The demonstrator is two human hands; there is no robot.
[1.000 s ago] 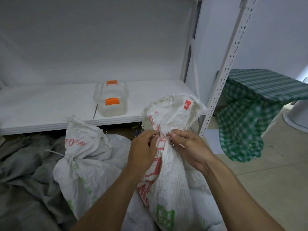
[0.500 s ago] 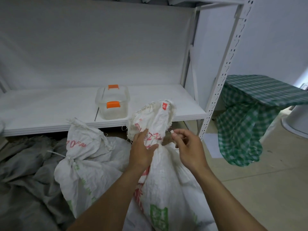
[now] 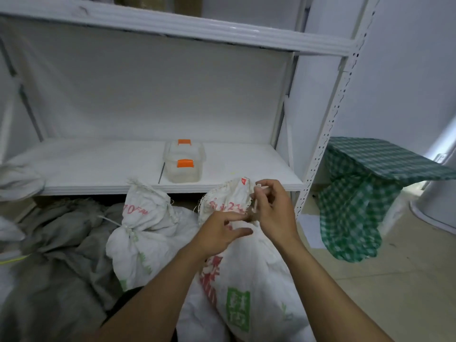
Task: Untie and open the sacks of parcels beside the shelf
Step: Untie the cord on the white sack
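Observation:
A white woven sack with red and green print stands in front of me, its gathered neck held up. My right hand pinches a white plastic tie at the neck between thumb and fingers. My left hand hovers just below the neck with its fingers relaxed and spread, holding nothing. To the left stands a second white sack, its neck bound with a white tie.
A white metal shelf behind the sacks carries a clear box with orange latches. Grey sacks lie piled at the left. A green checked cloth covers something at the right, on the tiled floor.
My left hand has let go of the sack's neck and opened. My right hand has lifted the tie up beside the neck. The view has tilted upward.

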